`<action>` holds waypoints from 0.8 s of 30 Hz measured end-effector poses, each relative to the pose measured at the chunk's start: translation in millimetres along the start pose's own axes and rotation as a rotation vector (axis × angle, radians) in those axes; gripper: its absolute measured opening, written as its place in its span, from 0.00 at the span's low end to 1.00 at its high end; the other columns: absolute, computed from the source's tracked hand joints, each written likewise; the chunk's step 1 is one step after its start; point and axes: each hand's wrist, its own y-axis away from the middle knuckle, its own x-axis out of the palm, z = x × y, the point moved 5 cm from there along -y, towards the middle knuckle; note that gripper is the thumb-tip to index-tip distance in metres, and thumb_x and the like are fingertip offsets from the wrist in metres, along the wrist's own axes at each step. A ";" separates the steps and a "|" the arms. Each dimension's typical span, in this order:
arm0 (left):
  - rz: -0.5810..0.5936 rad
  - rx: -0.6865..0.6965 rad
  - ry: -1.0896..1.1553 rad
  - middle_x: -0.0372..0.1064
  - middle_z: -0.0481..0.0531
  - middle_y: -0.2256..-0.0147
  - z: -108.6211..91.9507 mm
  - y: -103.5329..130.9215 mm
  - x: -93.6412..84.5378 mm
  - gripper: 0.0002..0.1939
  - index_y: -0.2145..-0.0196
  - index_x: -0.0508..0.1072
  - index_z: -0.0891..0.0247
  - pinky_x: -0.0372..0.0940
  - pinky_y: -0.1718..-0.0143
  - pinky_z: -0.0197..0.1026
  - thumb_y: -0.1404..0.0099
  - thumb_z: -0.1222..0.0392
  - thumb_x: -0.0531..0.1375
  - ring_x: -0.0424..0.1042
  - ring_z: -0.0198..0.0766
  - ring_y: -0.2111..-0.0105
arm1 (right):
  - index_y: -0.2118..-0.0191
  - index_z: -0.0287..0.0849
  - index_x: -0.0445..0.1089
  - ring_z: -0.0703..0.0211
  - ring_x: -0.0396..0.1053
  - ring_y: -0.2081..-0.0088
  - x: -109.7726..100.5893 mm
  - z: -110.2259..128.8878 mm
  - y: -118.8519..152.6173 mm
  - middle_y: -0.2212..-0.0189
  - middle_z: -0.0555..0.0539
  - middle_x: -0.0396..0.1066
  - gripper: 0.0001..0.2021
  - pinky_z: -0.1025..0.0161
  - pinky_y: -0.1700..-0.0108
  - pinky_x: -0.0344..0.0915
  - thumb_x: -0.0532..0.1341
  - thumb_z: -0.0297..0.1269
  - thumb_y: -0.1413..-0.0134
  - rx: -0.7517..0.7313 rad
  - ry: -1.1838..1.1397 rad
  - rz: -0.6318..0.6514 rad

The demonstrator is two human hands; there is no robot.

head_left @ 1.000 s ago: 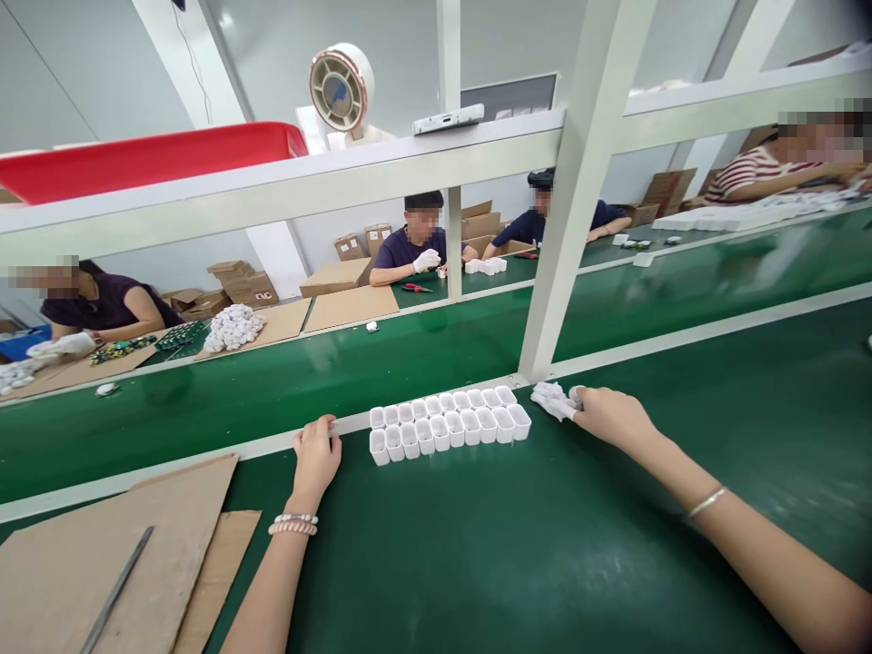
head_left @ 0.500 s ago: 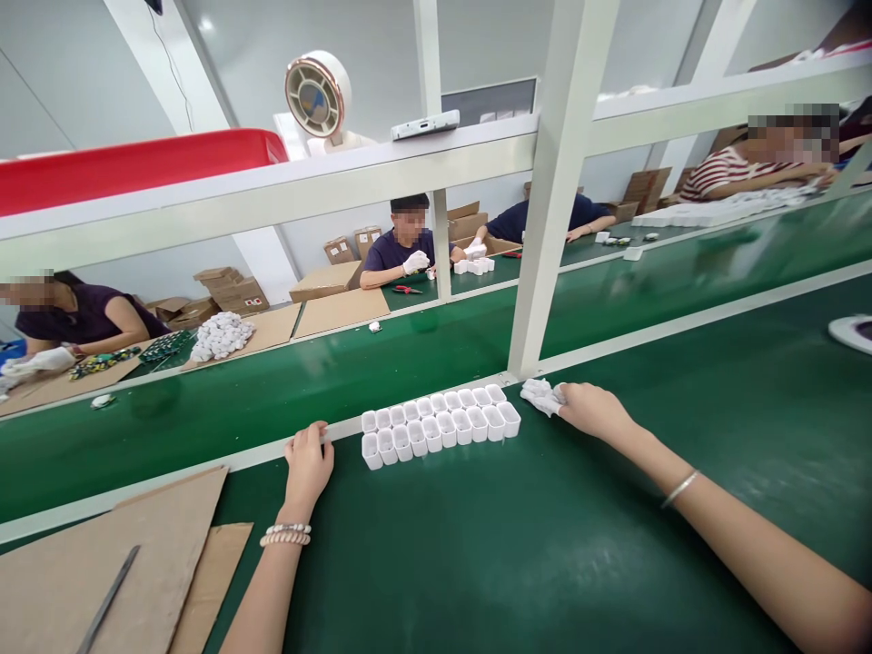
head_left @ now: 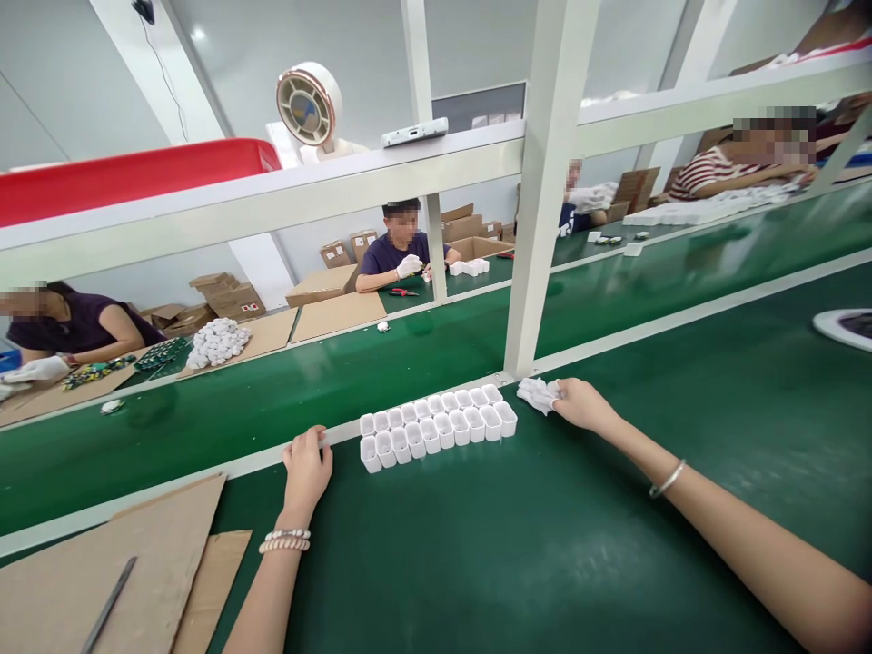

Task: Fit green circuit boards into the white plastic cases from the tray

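R hand (head_left: 582, 404) on white glove (head_left: 539, 395)

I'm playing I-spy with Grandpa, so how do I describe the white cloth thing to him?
On the green table, find the two rows of white cups. Right of them, the right hand touches the white cloth: crumpled and soft-looking, unlike the stiff, open cups.
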 end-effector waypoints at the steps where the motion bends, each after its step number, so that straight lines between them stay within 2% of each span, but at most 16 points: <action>1: 0.001 -0.002 0.002 0.70 0.60 0.57 -0.2 -0.1 -0.2 0.12 0.53 0.63 0.64 0.55 0.49 0.56 0.34 0.64 0.47 0.66 0.51 0.52 | 0.72 0.40 0.66 0.55 0.69 0.71 -0.4 0.2 0.3 0.73 0.43 0.72 0.06 0.65 0.73 0.53 0.53 0.27 0.52 -0.005 0.004 0.001; 7: 0.005 -0.012 0.005 0.70 0.60 0.57 -0.2 -0.3 -0.2 0.14 0.52 0.63 0.64 0.55 0.49 0.56 0.34 0.64 0.48 0.65 0.51 0.52 | 0.72 0.41 0.66 0.50 0.70 0.68 -5.5 -3.7 2.7 0.69 0.40 0.72 0.04 0.64 0.73 0.52 0.55 0.30 0.51 -0.014 0.042 0.033; 12: 0.008 -0.010 0.003 0.70 0.60 0.57 1.4 0.0 1.2 0.13 0.53 0.63 0.64 0.54 0.48 0.56 0.34 0.63 0.47 0.65 0.51 0.52 | 0.72 0.43 0.63 0.52 0.69 0.70 -7.9 -6.4 5.8 0.70 0.43 0.72 0.04 0.64 0.74 0.53 0.60 0.34 0.53 -0.048 0.007 0.105; 15: 0.006 -0.012 0.000 0.70 0.59 0.57 2.1 -0.4 1.2 0.13 0.53 0.63 0.64 0.54 0.49 0.55 0.34 0.63 0.47 0.65 0.51 0.52 | 0.72 0.42 0.63 0.54 0.69 0.71 -10.3 -7.8 6.7 0.70 0.43 0.72 0.01 0.65 0.74 0.54 0.56 0.32 0.51 -0.052 -0.034 0.137; 18: 0.008 -0.015 -0.004 0.70 0.58 0.57 2.6 -0.7 1.5 0.13 0.53 0.62 0.64 0.55 0.49 0.55 0.34 0.63 0.48 0.65 0.50 0.52 | 0.72 0.41 0.63 0.58 0.69 0.71 -13.3 -9.1 6.4 0.70 0.44 0.72 0.06 0.66 0.73 0.57 0.51 0.27 0.50 -0.054 -0.080 0.163; 24: 0.009 -0.008 -0.002 0.70 0.57 0.57 3.8 0.3 3.1 0.13 0.52 0.62 0.63 0.54 0.48 0.55 0.34 0.63 0.48 0.65 0.50 0.52 | 0.72 0.41 0.63 0.59 0.69 0.74 -11.9 -7.9 6.9 0.74 0.46 0.72 0.05 0.67 0.74 0.56 0.52 0.26 0.52 -0.036 -0.099 0.196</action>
